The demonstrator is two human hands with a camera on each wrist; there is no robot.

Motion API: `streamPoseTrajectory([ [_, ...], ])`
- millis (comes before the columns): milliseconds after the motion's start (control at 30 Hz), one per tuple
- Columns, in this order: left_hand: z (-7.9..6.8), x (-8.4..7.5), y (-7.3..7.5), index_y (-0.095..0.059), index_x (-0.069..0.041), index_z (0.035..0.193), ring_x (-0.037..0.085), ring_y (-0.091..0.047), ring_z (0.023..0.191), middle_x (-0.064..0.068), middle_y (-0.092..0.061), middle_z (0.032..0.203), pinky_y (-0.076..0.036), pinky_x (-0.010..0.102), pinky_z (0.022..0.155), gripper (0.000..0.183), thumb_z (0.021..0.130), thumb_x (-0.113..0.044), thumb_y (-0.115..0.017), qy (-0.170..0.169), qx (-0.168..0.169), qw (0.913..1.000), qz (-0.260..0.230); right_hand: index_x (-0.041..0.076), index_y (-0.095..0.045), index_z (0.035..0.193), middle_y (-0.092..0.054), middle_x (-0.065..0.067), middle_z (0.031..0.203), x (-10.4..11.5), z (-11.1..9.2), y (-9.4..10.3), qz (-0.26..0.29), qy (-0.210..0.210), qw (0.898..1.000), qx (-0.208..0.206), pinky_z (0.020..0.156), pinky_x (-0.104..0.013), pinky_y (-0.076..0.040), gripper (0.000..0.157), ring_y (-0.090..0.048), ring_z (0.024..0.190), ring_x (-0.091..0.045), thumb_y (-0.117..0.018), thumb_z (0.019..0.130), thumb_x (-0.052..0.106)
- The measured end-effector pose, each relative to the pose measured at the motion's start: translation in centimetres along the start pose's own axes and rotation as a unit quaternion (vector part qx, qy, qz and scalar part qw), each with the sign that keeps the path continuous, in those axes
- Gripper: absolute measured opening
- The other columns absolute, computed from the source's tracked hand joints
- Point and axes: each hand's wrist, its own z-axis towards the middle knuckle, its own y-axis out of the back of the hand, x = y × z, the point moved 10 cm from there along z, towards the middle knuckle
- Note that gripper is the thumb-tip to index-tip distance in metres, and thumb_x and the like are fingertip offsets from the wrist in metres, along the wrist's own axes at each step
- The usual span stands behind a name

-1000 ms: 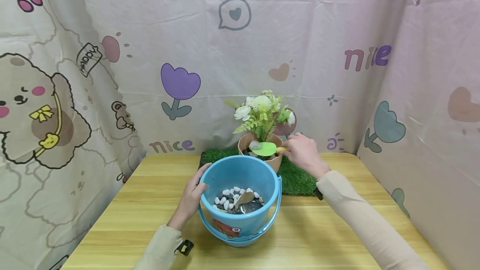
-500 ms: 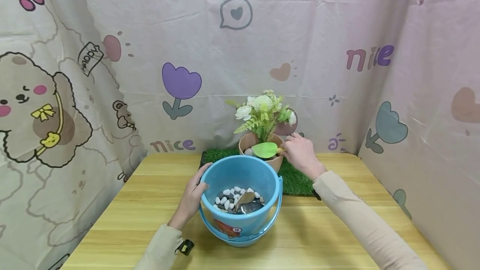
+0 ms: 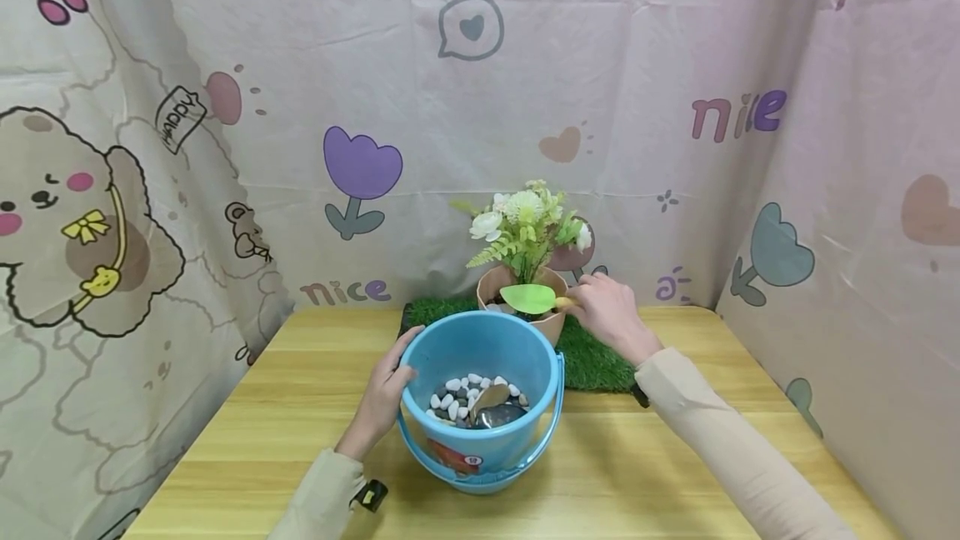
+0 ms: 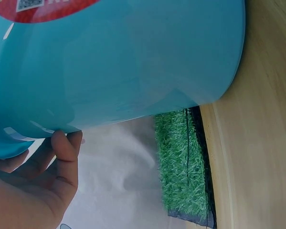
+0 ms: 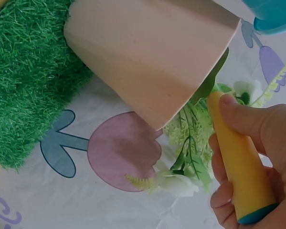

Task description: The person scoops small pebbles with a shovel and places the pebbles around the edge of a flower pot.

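Observation:
My left hand (image 3: pixel 384 390) grips the rim of a light blue bucket (image 3: pixel 480 448), thumb over the edge; in the left wrist view its fingers (image 4: pixel 64 157) curl against the bucket's side. White and dark pebbles (image 3: pixel 453 402), a larger shiny black stone (image 3: pixel 501 416) and a flat brown stone (image 3: pixel 491 396) lie in the bucket. My right hand (image 3: pixel 609 311) holds a small garden trowel by its yellow handle (image 5: pixel 243 167). The trowel's green blade (image 3: pixel 528 298) is over the mouth of a peach flower pot (image 5: pixel 147 52) with white flowers and green leaves (image 3: pixel 525 223).
The pot stands on a green artificial grass mat (image 3: pixel 596 357) at the back of the wooden table (image 3: pixel 315 382). A printed cloth (image 3: pixel 450 107) hangs behind and along both sides. The bucket's handle (image 3: pixel 551 432) hangs down at its front.
A pale stone at the trowel's tip has slipped off into the pot as the blade tilted. The right hand shifted only slightly; the left hand and bucket stayed in place.

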Motion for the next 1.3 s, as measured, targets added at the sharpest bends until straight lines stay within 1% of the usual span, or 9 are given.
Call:
streamPoseTrajectory([
  [167,0.0,0.0,0.1,-0.039,-0.016,0.15,0.042,-0.056,0.123,0.018,-0.049,0.146,-0.051,0.058,0.091,0.062,0.089,-0.006,-0.04,0.0,-0.002,1.0,0.0,0.018,-0.077,0.107,-0.06,0.0,0.083,-0.3,-1.1,-0.4,0.01,-0.004,1.0,0.02,0.046,-0.031,-0.036,0.022,-0.051,0.06,-0.015,-0.071,0.088,0.029],
  [367,0.0,0.2,-0.1,-0.038,-0.017,0.151,0.042,-0.055,0.124,0.017,-0.048,0.147,-0.051,0.057,0.092,0.062,0.09,-0.007,-0.04,0.001,0.002,1.0,0.004,0.01,-0.071,0.112,-0.054,-0.004,0.083,-0.7,-2.8,-0.8,0.027,-0.006,0.999,0.027,0.044,-0.028,-0.031,0.025,-0.043,0.053,-0.013,-0.067,0.092,0.024],
  [500,0.1,0.4,-0.2,-0.038,-0.018,0.151,0.041,-0.055,0.124,0.016,-0.047,0.148,-0.05,0.057,0.093,0.062,0.09,-0.007,-0.04,0.006,0.003,1.0,0.004,0.008,-0.067,0.117,-0.051,-0.005,0.083,-1.2,-4.0,-1.0,0.034,-0.015,0.999,0.03,0.044,-0.026,-0.03,0.029,-0.04,0.053,-0.012,-0.064,0.094,0.024],
  [600,0.0,0.6,-0.2,-0.038,-0.019,0.151,0.041,-0.055,0.124,0.015,-0.048,0.147,-0.05,0.057,0.093,0.062,0.09,-0.007,-0.04,0.01,0.003,0.9999,0.004,0.007,-0.065,0.121,-0.049,-0.004,0.084,-1.8,-4.9,-1.6,0.048,-0.037,0.997,0.05,0.045,-0.026,-0.032,0.03,-0.04,0.059,-0.013,-0.06,0.096,0.023],
  [700,0.0,0.5,-0.2,-0.038,-0.019,0.151,0.041,-0.055,0.124,0.016,-0.047,0.147,-0.05,0.058,0.093,0.062,0.09,-0.007,-0.04,0.009,0.004,0.9999,0.003,0.004,-0.062,0.118,-0.048,-0.005,0.085,-2.6,-5.9,-2.2,0.064,-0.061,0.994,0.067,0.048,-0.026,-0.033,0.027,-0.04,0.065,-0.015,-0.055,0.098,0.021],
  [800,0.1,0.4,-0.1,-0.038,-0.02,0.15,0.041,-0.055,0.124,0.015,-0.048,0.147,-0.051,0.058,0.093,0.062,0.09,-0.007,-0.04,0.005,0.003,1.0,0.001,0.001,-0.059,0.112,-0.047,-0.006,0.085,-3.2,-6.8,-2.3,0.076,-0.075,0.992,0.067,0.054,-0.027,-0.035,0.024,-0.041,0.069,-0.017,-0.051,0.099,0.018],
  [1033,0.2,0.2,0.0,-0.038,-0.016,0.151,0.042,-0.056,0.123,0.016,-0.048,0.147,-0.052,0.057,0.091,0.062,0.089,-0.007,-0.04,0.0,0.005,1.0,0.003,-0.003,-0.059,0.101,-0.052,-0.008,0.083,-4.6,-9.4,-2.8,0.061,-0.102,0.991,0.062,0.066,-0.038,-0.045,0.02,-0.049,0.078,-0.024,-0.052,0.096,0.015],
  [1133,0.1,0.3,0.0,-0.038,-0.015,0.151,0.041,-0.056,0.123,0.016,-0.048,0.147,-0.052,0.057,0.091,0.062,0.089,-0.008,-0.04,0.003,0.004,1.0,0.004,-0.004,-0.058,0.1,-0.052,-0.009,0.084,-5.2,-10.1,-3.3,0.067,-0.119,0.988,0.074,0.066,-0.038,-0.046,0.02,-0.049,0.079,-0.025,-0.051,0.097,0.014],
  [1300,0.1,0.4,0.0,-0.038,-0.018,0.151,0.041,-0.056,0.124,0.015,-0.048,0.147,-0.051,0.057,0.092,0.063,0.089,-0.008,-0.04,0.005,0.004,1.0,0.006,-0.002,-0.057,0.099,-0.052,-0.007,0.082,-5.8,-10.8,-4.5,0.1,-0.138,0.979,0.11,0.058,-0.032,-0.043,0.018,-0.047,0.072,-0.02,-0.054,0.095,0.015],
])
